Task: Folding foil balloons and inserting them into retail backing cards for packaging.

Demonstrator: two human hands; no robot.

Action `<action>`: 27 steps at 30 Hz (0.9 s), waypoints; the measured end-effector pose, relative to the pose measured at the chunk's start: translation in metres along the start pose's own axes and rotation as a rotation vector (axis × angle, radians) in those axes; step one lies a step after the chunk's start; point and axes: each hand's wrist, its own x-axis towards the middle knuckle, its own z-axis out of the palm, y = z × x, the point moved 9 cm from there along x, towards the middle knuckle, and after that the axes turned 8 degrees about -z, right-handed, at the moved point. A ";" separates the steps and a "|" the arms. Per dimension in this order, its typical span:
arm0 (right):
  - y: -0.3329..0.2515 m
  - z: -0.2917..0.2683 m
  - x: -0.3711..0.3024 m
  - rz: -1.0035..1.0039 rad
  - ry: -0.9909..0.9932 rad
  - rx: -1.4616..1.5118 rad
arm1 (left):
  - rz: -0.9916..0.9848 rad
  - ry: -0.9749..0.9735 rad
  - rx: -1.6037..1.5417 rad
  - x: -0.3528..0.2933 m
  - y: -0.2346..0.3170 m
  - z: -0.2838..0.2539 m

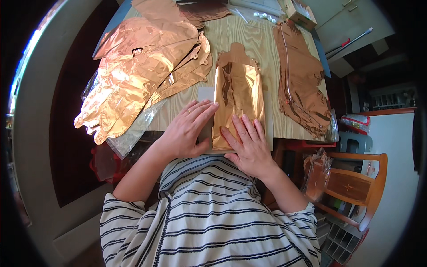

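A folded copper-coloured foil balloon (pixel 238 89) lies flat in front of me, its narrow rounded end pointing away. My right hand (pixel 247 140) rests on its near part with the fingers spread. Along its left edge is my left hand (pixel 189 124), fingers stretched out, the fingertips at the foil's border. A ring shows on one left finger. Under the foil, pale card or paper (pixel 205 93) peeks out on both sides.
Left on the table (pixel 178 107) lies a pile of flat foil balloons (pixel 133 75), with clear plastic (pixel 138 127) beneath. More folded copper foil (pixel 302 80) lies right. A small box (pixel 299 12) stands at the back right. A wooden chair (pixel 351 182) is beside me.
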 end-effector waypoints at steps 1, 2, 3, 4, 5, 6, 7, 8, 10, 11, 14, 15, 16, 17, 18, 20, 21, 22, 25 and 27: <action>0.000 0.000 0.002 -0.005 0.001 0.005 | -0.014 0.003 -0.036 0.000 0.000 -0.002; 0.001 -0.001 0.003 -0.008 0.003 0.009 | -0.025 0.006 -0.072 0.000 0.000 -0.004; 0.002 -0.001 0.003 -0.007 0.005 0.011 | -0.035 0.007 -0.109 0.001 0.000 -0.005; 0.002 -0.001 0.003 -0.004 0.007 0.014 | -0.006 0.049 -0.018 0.001 0.004 -0.006; 0.003 -0.001 0.002 0.000 0.007 0.016 | 0.024 0.090 0.069 0.001 0.007 -0.004; 0.000 -0.009 0.001 -0.029 0.056 0.011 | 0.054 0.131 0.157 0.001 0.010 -0.003; 0.003 -0.017 -0.002 -0.022 0.143 0.045 | 0.040 0.115 0.184 0.001 0.009 0.001; 0.008 -0.025 -0.009 -0.011 0.229 0.076 | 0.030 0.100 0.207 0.002 0.008 0.006; 0.024 -0.048 -0.032 0.107 0.457 0.106 | 0.006 0.063 0.223 0.004 0.005 0.011; 0.035 -0.057 -0.047 0.229 0.515 0.091 | 0.004 0.057 0.220 0.003 0.004 0.011; 0.080 -0.041 -0.094 0.637 0.478 0.330 | -0.005 0.028 0.205 0.002 0.006 0.012; 0.093 -0.022 -0.108 0.767 0.444 0.557 | 0.008 0.017 0.190 0.001 0.009 0.013; 0.100 0.001 -0.120 0.890 0.405 0.787 | 0.020 0.006 0.176 -0.001 0.012 0.014; 0.095 0.016 -0.115 0.872 0.456 1.128 | 0.033 -0.008 0.162 -0.003 0.014 0.016; 0.088 0.023 -0.112 0.847 0.495 1.348 | 0.058 -0.019 0.155 -0.005 0.018 0.017; 0.076 0.035 -0.105 0.796 0.498 1.603 | 0.079 -0.048 0.125 -0.010 0.026 0.020; 0.075 0.044 -0.105 0.780 0.463 1.638 | 0.087 -0.060 0.112 -0.012 0.028 0.021; 0.073 0.049 -0.105 0.763 0.427 1.672 | 0.093 -0.080 0.093 -0.014 0.027 0.022; 0.065 0.042 -0.101 0.695 0.491 1.734 | -0.115 0.163 -0.400 -0.020 0.004 -0.003; 0.057 0.028 -0.094 0.715 0.533 1.773 | -0.265 0.237 -0.692 -0.018 -0.029 -0.006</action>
